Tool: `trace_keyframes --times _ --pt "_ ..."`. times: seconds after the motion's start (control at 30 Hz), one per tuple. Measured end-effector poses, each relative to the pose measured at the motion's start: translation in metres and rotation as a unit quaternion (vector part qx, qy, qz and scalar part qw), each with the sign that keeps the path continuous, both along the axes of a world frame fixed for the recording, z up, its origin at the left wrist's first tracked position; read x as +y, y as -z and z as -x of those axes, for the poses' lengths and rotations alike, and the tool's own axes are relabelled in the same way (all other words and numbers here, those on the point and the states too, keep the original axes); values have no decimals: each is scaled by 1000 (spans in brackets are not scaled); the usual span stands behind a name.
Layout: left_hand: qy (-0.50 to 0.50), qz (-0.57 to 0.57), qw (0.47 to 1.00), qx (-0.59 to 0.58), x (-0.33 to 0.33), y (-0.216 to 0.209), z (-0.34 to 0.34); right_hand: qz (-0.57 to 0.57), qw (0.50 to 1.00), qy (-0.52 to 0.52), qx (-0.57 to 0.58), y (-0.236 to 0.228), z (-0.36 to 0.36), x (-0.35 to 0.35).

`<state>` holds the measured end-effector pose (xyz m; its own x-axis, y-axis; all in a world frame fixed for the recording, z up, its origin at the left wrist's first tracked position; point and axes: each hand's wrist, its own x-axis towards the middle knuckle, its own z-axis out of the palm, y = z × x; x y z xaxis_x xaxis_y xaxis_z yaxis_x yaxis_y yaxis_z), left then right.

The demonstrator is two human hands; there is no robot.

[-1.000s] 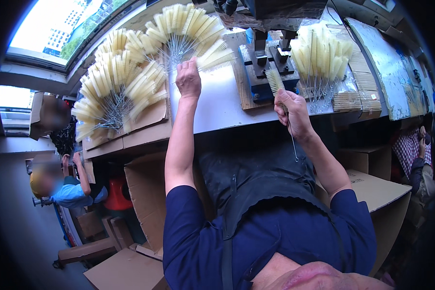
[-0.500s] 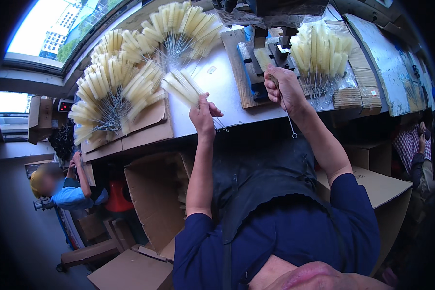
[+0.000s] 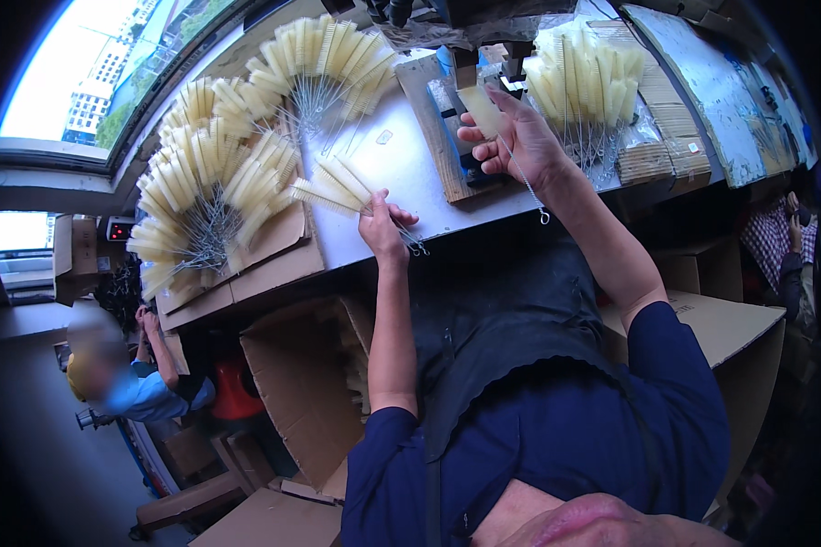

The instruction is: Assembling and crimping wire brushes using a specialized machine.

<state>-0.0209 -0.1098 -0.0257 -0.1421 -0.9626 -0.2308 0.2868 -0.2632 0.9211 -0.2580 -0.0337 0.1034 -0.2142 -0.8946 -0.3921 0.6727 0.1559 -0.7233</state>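
My right fingers (image 3: 472, 134) have spread, loosely holding one cream-bristled wire brush (image 3: 480, 111); my left fingers (image 3: 401, 217) clasp several matching brushes (image 3: 339, 185). A blue-and-black metal fixture (image 3: 451, 118) stands close beyond.

White table (image 3: 360, 164) loaded at both ends

The smooth white top shows bare in the middle, with one small pale patch (image 3: 384, 137) on it. At the left, brown cardboard (image 3: 281, 244) reaches the front edge and bears a broad fan of pale-bristled brushes (image 3: 182, 178), their wire stems gathered inward. Behind it to the right spreads a second fan of brushes (image 3: 324, 50), its stems pointing forward. Right of the bare stretch, a wooden board (image 3: 421, 100) lies under a blue-sided metal fixture (image 3: 449, 132), partly hidden. Farther right stands out an upright-looking bunch of brushes (image 3: 579, 77), just beside clear plastic (image 3: 643, 135) and stacked brown strips (image 3: 673, 114).
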Motion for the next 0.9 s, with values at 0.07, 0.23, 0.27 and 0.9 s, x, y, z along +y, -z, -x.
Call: trace_keyframes --times 0.07,0.23,0.27,0.9 --pt "4 6 1000 -8 0 0 1 17 1000 -7 -9 8 0 -4" --pt "-5 0 1000 -8 2 -1 2 -23 999 -42 -12 20 -24 -1" --pt "-1 0 1000 -9 3 -1 3 -14 999 -30 12 23 -26 5" --pt "-4 -1 1000 -28 4 0 3 47 997 57 2 36 38 36"
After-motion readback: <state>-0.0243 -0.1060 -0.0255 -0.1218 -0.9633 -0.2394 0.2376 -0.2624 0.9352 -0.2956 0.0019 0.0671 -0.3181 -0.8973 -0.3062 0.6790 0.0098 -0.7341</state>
